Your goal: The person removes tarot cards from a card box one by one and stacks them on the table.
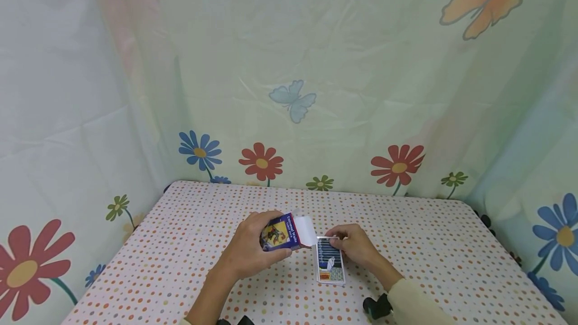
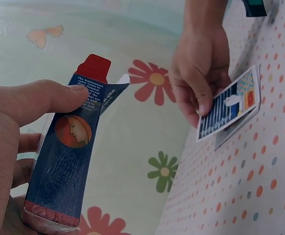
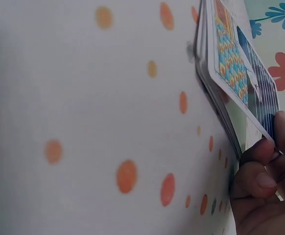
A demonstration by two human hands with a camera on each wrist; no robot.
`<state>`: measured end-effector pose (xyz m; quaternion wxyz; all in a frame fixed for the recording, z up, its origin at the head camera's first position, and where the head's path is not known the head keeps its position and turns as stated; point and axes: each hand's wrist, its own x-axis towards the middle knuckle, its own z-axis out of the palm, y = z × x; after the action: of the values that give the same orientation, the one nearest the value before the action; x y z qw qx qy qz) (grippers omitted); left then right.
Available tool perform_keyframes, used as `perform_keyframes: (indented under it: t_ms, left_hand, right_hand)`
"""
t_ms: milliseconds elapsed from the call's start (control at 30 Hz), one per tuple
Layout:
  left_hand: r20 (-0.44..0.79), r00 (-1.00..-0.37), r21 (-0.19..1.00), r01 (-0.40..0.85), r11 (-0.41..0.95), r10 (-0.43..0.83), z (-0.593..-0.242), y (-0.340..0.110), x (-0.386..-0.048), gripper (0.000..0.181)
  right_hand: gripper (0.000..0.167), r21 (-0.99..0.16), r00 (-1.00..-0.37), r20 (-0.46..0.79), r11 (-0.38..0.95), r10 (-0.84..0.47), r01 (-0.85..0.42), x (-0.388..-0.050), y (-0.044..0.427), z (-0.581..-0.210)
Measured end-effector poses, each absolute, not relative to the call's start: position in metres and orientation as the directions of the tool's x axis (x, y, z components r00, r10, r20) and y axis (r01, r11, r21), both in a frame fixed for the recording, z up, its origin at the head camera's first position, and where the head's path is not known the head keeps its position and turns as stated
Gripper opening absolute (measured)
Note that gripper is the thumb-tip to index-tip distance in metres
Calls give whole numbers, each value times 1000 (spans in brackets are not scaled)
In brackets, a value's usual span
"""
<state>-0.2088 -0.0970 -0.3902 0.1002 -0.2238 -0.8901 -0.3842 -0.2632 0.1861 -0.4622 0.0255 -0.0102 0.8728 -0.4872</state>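
My left hand (image 1: 246, 245) grips a dark blue tarot card box (image 1: 276, 234), thumb along one narrow side in the left wrist view. The box's white end flap (image 1: 306, 230) stands open and points right. Just right of it, my right hand (image 1: 358, 247) pinches the far end of a tarot card (image 1: 330, 257) with striped dark blue art. In the right wrist view this card (image 3: 235, 63) is tilted up off a small stack of cards (image 3: 218, 103) lying on the table. What the box holds inside is hidden.
A white cloth with coloured dots (image 1: 203, 224) covers the table. A black object (image 1: 378, 307) is beside the right sleeve (image 1: 417, 302). Curtains with flowers and butterflies (image 1: 292, 100) hang behind and at both sides.
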Motion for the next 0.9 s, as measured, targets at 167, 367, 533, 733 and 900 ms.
perform_keyframes:
  t_ms: [167, 367, 533, 733, 900]
  left_hand:
    - [364, -871, 645, 491, 586, 329, -390, -97, -209, 72]
    - [363, -870, 639, 493, 590, 333, -390, -97, -209, 71]
    - [357, -873, 641, 487, 593, 331, -390, -97, -208, 72]
    - [366, -870, 640, 493, 589, 331, -390, -97, -208, 72]
    - [367, -869, 640, 495, 588, 332, -389, -97, -208, 72]
  right_hand:
    - [14, -809, -1000, 1, 588, -31, -19, -262, 185, -463]
    - [12, -744, -999, 20, 668, -26, -32, -263, 183, -465]
    - [10, -671, -998, 42, 739, -38, -57, -264, 180, -465]
    - [6, -551, -997, 52, 831, -48, -69, -264, 175, -463]
    - [8, -447, -997, 63, 893, -36, -61, -264, 172, -464]
